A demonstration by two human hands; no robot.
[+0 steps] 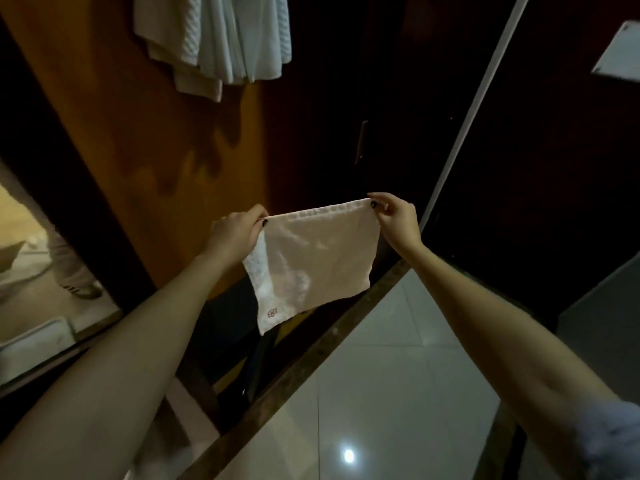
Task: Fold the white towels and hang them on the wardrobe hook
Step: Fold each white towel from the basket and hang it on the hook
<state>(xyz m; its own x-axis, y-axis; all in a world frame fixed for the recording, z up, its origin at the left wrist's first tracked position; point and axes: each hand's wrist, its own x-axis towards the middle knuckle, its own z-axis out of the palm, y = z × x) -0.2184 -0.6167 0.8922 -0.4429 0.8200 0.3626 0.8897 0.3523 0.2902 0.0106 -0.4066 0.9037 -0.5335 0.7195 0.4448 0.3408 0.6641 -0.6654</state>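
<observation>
A small white towel [313,261] with a little red emblem near its lower corner hangs stretched between my hands in front of the dark wardrobe. My left hand [235,233] pinches its upper left corner. My right hand [394,216] pinches its upper right corner. The towel hangs flat, its lower left corner drooping lowest. Several white towels [214,39] hang bunched at the top of the orange-brown wardrobe panel [138,140]; the hook that holds them is hidden.
A dark wardrobe door [363,140] with a slim handle stands behind the towel. A brown stone threshold strip [311,358] runs diagonally above glossy white floor tiles [398,393]. At left, a mirror [45,271] reflects a person's legs and shoes.
</observation>
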